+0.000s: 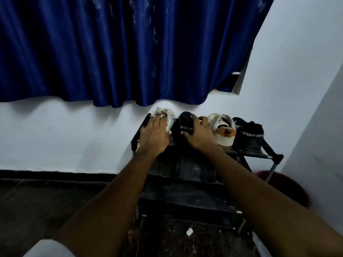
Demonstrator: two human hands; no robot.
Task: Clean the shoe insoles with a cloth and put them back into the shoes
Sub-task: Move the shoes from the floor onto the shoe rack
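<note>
While both arms are stretched over the shoe rack [259, 155], left hand [155, 134]: laid flat on a white shoe [166, 114], fingers straight, nothing clasped.
Right hand [199, 134]: clenched round the black shoe [184, 120], at 3 o'clock of the white one.
Insoles [189, 168]: laid on the shelf below, at 6 o'clock of both shoes.

A blue curtain [120, 52] hangs on the white wall [65, 136] above dark floor [46, 197].

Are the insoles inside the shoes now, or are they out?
Out. Several insoles lie flat, side by side, on the lower shelf, under the shoes.
</note>
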